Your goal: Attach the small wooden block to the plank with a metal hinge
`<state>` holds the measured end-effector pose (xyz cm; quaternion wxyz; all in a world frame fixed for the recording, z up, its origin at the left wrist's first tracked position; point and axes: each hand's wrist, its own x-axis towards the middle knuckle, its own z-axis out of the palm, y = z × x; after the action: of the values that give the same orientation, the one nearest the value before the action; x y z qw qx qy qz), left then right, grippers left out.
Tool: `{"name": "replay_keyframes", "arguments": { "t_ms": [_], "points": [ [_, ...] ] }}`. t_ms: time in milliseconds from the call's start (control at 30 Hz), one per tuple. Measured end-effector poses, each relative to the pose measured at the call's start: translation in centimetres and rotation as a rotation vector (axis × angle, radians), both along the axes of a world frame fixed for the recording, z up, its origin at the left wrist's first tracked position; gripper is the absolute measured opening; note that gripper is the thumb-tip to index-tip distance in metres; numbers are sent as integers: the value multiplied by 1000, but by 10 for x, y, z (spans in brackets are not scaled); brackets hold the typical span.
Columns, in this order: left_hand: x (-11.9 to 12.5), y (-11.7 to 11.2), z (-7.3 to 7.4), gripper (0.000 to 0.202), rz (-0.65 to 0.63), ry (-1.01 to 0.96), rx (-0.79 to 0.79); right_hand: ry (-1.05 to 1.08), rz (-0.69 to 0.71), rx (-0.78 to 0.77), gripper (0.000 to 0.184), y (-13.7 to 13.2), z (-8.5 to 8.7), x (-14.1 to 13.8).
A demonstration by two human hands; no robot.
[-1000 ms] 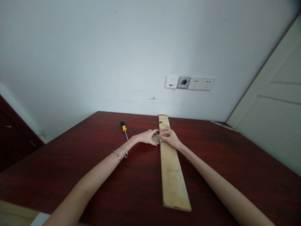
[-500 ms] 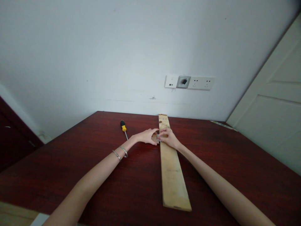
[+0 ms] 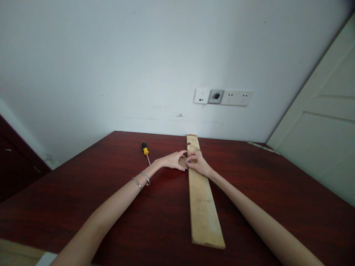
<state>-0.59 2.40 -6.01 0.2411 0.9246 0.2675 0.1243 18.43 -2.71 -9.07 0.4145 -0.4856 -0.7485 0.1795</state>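
A long pale wooden board (image 3: 204, 210) lies on the dark red table, running from near the wall toward me. At its left edge is a small brown flat piece (image 3: 182, 162), with a little silvery metal part (image 3: 186, 161) where the two meet. My left hand (image 3: 170, 160) curves around the brown piece, thumb and fingers gripping its sides. My right hand (image 3: 202, 165) rests over the board, thumb and forefinger pinched together at the metal part. Whatever sits between those fingertips is too small to name.
Left of my left hand lies a screwdriver (image 3: 145, 148) with a black and yellow handle, its shaft tip close to my wrist. Behind the table (image 3: 133, 229) rises a white wall with sockets (image 3: 237, 98). A pale panelled door (image 3: 327, 122) stands at the right.
Both hands stay at the same spot. The right fingertips have shifted slightly over the metal part, which shows a little less now.
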Motion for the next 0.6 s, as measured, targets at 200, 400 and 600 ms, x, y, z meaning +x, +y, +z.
{"name": "replay_keyframes", "arguments": {
  "t_ms": [200,400,600],
  "points": [
    [-1,0,1,102,0,-21,-38,4,6,5,7,-2,1,0],
    [-1,1,0,103,-5,-45,-50,5,0,-3,6,-2,1,0],
    [-2,4,-3,102,-4,-60,-34,-15,-3,1,5,-2,1,0]
  ]
}}
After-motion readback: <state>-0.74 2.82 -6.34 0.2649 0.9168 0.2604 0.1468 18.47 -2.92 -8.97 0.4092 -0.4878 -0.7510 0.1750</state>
